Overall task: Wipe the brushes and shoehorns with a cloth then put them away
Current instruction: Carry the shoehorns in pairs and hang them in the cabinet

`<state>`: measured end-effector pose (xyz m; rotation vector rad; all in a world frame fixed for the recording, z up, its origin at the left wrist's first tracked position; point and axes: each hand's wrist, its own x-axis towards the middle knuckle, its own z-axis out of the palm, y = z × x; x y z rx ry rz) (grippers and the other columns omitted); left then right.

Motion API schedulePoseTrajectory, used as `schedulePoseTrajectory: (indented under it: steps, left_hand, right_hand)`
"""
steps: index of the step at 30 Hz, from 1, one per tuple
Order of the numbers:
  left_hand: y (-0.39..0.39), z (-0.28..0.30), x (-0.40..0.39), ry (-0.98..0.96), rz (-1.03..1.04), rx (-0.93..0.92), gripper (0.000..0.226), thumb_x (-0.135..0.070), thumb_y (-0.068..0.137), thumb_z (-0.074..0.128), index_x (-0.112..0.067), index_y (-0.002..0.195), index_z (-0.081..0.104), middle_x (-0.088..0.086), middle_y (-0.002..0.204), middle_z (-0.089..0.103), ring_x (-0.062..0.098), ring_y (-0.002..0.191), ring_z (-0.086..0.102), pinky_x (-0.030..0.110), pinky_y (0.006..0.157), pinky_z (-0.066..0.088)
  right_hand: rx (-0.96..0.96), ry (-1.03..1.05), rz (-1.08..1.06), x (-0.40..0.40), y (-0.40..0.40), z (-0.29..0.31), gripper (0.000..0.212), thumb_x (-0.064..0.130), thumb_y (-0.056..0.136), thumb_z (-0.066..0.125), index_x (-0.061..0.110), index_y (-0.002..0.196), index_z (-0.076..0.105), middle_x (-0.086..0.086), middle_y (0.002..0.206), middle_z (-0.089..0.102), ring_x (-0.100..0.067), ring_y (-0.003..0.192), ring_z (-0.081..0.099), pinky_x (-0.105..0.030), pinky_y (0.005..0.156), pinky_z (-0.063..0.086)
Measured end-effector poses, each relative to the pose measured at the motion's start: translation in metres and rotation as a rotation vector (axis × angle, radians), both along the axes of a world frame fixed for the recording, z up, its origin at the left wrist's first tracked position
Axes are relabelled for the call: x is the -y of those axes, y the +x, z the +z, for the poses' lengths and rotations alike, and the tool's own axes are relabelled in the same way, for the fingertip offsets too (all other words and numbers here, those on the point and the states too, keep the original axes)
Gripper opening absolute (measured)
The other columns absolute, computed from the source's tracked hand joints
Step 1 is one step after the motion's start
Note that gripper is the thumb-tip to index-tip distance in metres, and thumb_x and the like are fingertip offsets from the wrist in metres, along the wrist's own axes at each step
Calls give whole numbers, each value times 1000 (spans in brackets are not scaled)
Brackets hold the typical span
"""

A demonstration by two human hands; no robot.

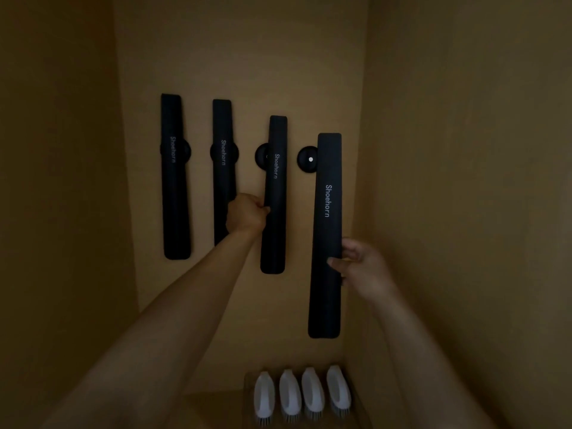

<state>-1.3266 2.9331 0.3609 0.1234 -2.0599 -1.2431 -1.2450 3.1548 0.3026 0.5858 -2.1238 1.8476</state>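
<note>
Left hand (246, 215) fingers curled round third shoehorn (275, 193), right hand (360, 267) pinching fourth shoehorn (326, 236)

Matt black shoehorns (325, 230), glossy white plastic brushes (290, 394), matt tan wall (247, 57)

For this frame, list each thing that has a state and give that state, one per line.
Far-left black shoehorn: hanging on its round mount, untouched.
Second black shoehorn: hanging on its mount, untouched.
Third black shoehorn: gripped by the left hand, over its mount.
Fourth black shoehorn: pinched by the right hand, beside its mount.
Rightmost round black mount: uncovered.
Four white brushes: standing in a row below, bristles down.
</note>
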Motion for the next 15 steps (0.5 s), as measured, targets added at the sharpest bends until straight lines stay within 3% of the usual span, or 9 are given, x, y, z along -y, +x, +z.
schedulePoseTrajectory:
  steps: [2, 5, 12, 15]
  left_hand:
    - [-4, 4, -1, 0, -5, 5, 14, -12, 86, 70, 1, 81, 69, 17, 89, 71, 31, 82, 69, 46, 74, 60]
    - [-6, 7, 2, 2, -2, 9, 16, -10, 88, 68, 6, 85, 69, 19, 90, 70, 32, 83, 69, 46, 74, 60]
    - [-6, 22, 10, -64, 89, 6, 25, -11, 89, 67, -4, 66, 59, 16, 80, 66, 32, 79, 68, 45, 70, 60]
    - [-5, 24, 11, -126, 121, 15, 30, -11, 90, 66, -7, 63, 55, 11, 72, 62, 28, 71, 65, 39, 65, 59]
  right_hand:
    - [-3, 6, 1, -1, -1, 2, 40, -6, 92, 62, 34, 88, 62, 8, 90, 65, -2, 81, 62, -13, 55, 48]
    - [-2, 11, 13, -3, -3, 3, 39, -6, 92, 61, 32, 90, 63, 2, 94, 66, -9, 84, 63, -21, 63, 50]
    - [-1, -9, 9, -2, -9, 2, 41, -9, 92, 60, 32, 90, 64, -1, 96, 66, -18, 91, 64, -31, 72, 54]
    - [-12, -13, 4, 0, -10, 1, 42, -8, 91, 62, 34, 88, 64, 4, 92, 67, -9, 83, 64, -21, 59, 52]
